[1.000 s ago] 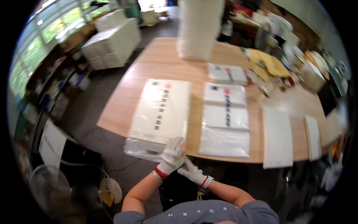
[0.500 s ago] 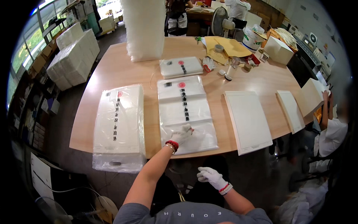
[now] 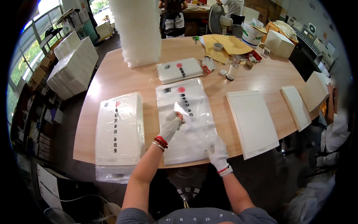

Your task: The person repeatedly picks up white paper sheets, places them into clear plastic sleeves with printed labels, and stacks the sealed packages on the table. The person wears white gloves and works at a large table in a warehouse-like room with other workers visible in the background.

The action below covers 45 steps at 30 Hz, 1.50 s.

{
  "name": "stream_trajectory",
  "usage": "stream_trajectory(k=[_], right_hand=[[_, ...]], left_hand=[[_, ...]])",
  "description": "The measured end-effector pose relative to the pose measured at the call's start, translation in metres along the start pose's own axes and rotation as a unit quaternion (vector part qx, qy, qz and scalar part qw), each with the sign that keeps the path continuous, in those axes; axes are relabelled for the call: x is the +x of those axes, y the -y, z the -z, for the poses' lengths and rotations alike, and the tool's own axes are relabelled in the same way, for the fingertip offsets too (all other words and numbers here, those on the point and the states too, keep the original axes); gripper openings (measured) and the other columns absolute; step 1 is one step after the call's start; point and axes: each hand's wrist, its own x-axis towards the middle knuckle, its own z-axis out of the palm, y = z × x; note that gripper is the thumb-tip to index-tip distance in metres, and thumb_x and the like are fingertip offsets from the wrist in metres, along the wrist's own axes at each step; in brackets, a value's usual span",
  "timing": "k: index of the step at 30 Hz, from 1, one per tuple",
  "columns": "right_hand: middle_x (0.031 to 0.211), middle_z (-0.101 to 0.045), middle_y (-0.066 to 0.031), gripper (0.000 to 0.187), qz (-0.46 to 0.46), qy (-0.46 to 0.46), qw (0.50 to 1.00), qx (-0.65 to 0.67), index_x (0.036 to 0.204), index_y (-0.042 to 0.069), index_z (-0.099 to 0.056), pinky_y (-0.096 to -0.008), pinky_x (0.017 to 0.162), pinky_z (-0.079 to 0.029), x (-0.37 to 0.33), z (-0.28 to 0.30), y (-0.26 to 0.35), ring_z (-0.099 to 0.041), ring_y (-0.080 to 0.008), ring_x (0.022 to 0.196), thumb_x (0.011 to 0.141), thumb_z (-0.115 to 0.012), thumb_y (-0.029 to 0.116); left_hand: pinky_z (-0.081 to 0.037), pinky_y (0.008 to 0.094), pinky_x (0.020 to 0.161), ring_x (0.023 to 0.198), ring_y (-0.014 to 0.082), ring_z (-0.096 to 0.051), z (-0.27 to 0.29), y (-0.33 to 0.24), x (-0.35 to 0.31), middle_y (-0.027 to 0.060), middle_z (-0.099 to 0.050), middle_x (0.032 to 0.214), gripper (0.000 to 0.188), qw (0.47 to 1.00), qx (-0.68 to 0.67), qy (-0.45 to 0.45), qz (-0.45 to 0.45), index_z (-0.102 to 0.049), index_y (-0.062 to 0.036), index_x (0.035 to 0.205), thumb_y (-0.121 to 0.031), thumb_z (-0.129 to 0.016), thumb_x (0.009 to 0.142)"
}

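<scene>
A pile of clear plastic bags [image 3: 184, 151] with black print and a red round mark lies before me at the table's near edge. My left hand [image 3: 170, 126], in a white knit glove with bare fingertips showing, is closed on the top plastic bag and raises its film in folds. At the pile's lower right edge is my gloved right hand [image 3: 218, 154]; its fingers blend into the white plastic, so their grip is unclear. Left of the pile, a stack of white sheets [image 3: 125, 130] sits inside a clear printed bag that overhangs the table edge.
To the right lie a stack of white sheets [image 3: 253, 123] and a narrower stack [image 3: 295, 108]. Farther back are folded plastic bags [image 3: 179, 70], a spare glove [image 3: 208, 65], a clear jar [image 3: 232, 71], brown paper [image 3: 235, 44] and a tall white stack [image 3: 138, 33]. Another person works at right.
My left hand has moved up and slightly left, lifting the bag's film. My right hand has come from below the table edge up to the pile's lower right edge.
</scene>
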Motion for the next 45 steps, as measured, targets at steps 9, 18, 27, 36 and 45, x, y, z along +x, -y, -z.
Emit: stream_trajectory(k=[9, 18, 27, 36, 45], right_hand=[[0.092, -0.057, -0.0157, 0.014, 0.061, 0.062, 0.995, -0.045, 0.092, 0.000, -0.056, -0.0398, 0.079, -0.044, 0.054, -0.065, 0.049, -0.056, -0.0316, 0.088, 0.082, -0.049, 0.007], [0.086, -0.064, -0.0116, 0.020, -0.078, 0.241, 0.892, 0.375, 0.095, 0.003, -0.062, -0.0331, 0.075, -0.049, -0.035, 0.069, 0.022, -0.063, -0.0239, 0.081, 0.077, -0.065, 0.011], [0.113, -0.055, -0.0172, 0.069, -0.047, 0.125, 0.990, -0.041, 0.125, 0.003, -0.043, -0.0378, 0.090, -0.042, -0.054, 0.129, -0.161, -0.051, -0.0331, 0.106, 0.071, -0.070, 0.036], [0.071, -0.061, -0.0108, 0.012, 0.018, 0.025, 0.995, -0.093, 0.084, 0.015, -0.064, -0.0413, 0.058, -0.047, -0.042, 0.146, -0.144, -0.060, -0.0297, 0.068, 0.081, -0.056, 0.024], [0.092, -0.060, -0.0135, 0.032, -0.070, 0.187, 0.941, 0.273, 0.103, 0.003, -0.056, -0.0362, 0.068, -0.050, -0.096, 0.192, -0.043, -0.060, -0.0231, 0.080, 0.087, -0.053, 0.030]], left_hand=[[-0.046, 0.0217, 0.059, 0.066, 0.0076, -0.054, -0.045, -0.088, -0.056, 0.0068, -0.066, 0.090, 0.036, 0.991, 0.073, 0.074, -0.083, -0.042, 0.0043, 0.120, -0.001, -0.052, 0.086], [-0.050, 0.0369, 0.075, 0.080, 0.0273, -0.060, -0.039, -0.036, -0.109, 0.0145, -0.057, 0.101, 0.056, 0.824, 0.468, -0.008, -0.319, -0.046, -0.0012, 0.119, -0.006, -0.070, 0.069], [-0.049, 0.0347, 0.059, 0.073, 0.0262, -0.060, -0.062, -0.025, -0.180, 0.0074, -0.062, 0.090, 0.038, 0.765, 0.425, -0.142, -0.462, -0.059, -0.0146, 0.103, -0.008, -0.069, 0.067], [-0.047, 0.0290, 0.082, 0.093, 0.0199, -0.059, -0.171, 0.066, -0.183, 0.0084, -0.060, 0.101, 0.027, 0.950, 0.018, 0.311, -0.036, -0.052, -0.0024, 0.111, -0.015, -0.056, 0.088], [-0.040, 0.0294, 0.088, 0.097, 0.0184, -0.052, -0.153, 0.093, -0.177, 0.0072, -0.054, 0.112, 0.052, 0.950, -0.033, 0.274, 0.146, -0.040, 0.0020, 0.127, -0.005, -0.051, 0.077]])
